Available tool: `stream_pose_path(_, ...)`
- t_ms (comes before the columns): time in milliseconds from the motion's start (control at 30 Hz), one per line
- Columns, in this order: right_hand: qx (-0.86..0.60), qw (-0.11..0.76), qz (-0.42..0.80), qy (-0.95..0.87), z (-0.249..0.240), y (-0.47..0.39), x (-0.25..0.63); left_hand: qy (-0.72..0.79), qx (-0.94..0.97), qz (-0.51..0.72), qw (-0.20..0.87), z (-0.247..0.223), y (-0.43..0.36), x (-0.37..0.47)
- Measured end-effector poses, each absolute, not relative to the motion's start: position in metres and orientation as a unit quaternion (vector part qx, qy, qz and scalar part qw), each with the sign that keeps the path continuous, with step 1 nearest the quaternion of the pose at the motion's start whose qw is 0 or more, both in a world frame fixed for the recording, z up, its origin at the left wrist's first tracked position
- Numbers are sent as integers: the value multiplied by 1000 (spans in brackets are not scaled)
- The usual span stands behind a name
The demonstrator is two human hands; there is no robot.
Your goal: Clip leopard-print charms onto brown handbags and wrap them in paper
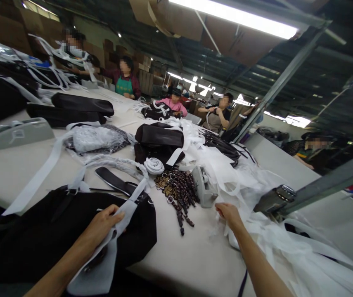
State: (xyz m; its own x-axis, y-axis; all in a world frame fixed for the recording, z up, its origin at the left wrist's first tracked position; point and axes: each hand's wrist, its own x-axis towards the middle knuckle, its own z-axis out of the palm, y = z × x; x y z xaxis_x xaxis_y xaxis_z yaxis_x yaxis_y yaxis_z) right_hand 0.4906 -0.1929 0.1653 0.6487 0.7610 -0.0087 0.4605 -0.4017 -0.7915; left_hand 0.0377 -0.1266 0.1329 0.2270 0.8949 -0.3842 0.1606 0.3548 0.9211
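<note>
Gripping white strip [129,211] slantwise over bag [71,214]: L hand [108,218]; R hand [229,213], grip unclear, right of bag nr tape dispenser [206,196].

— From where does the single view look?
— From head height, forward and down over the bench [167,247]; the left hand [110,216] and the right hand [230,214] are near, in the lower half.
— Is it level?
— It is tilted: the ceiling lamp [235,17] slopes down toward the right.
</note>
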Motion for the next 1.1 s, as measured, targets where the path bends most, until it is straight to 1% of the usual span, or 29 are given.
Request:
stream_pose_path(100, -819, 388, 191, -378, 167, -204, 481, 539, 477, 313, 620, 134, -129, 38)
stream_pose_path(200, -789, 397, 216, -417, 177, -200, 449, 531, 467, 334, 623, 135, -132, 38)
stream_pose_path(300, -700, 428, 312, -479, 189, -183, 375, 528, 458, 345, 626, 134, -131, 39)
stream_pose_path(367, -614, 419, 420, -521, 197, -171, 312, 529, 452, 349, 628, 132, -130, 38)
stream_pose_path(400, -575, 421, 455, -534, 201, -166, 281, 529, 449, 352, 628, 132, -130, 38)
stream_pose_path(467, -527, 439, 482, -545, 204, -155, 227, 527, 447, 358, 627, 131, -130, 38)
stream_pose_path(567, -518, 440, 475, -559, 200, -140, 181, 518, 452, 370, 625, 130, -129, 37)
stream_pose_path(667, -551, 407, 450, -573, 189, -127, 169, 518, 455, 383, 615, 129, -128, 35)
stream_pose_path(833, -602, 358, 428, -572, 168, -111, 174, 520, 474, 391, 594, 125, -125, 32)
stream_pose_path(933, -623, 318, 428, -573, 162, -101, 176, 534, 532, 371, 543, 125, -127, 30)
stream_pose_path(1100, -648, 224, 455, -568, 161, -88, 178, 553, 597, 353, 462, 127, -133, 30)
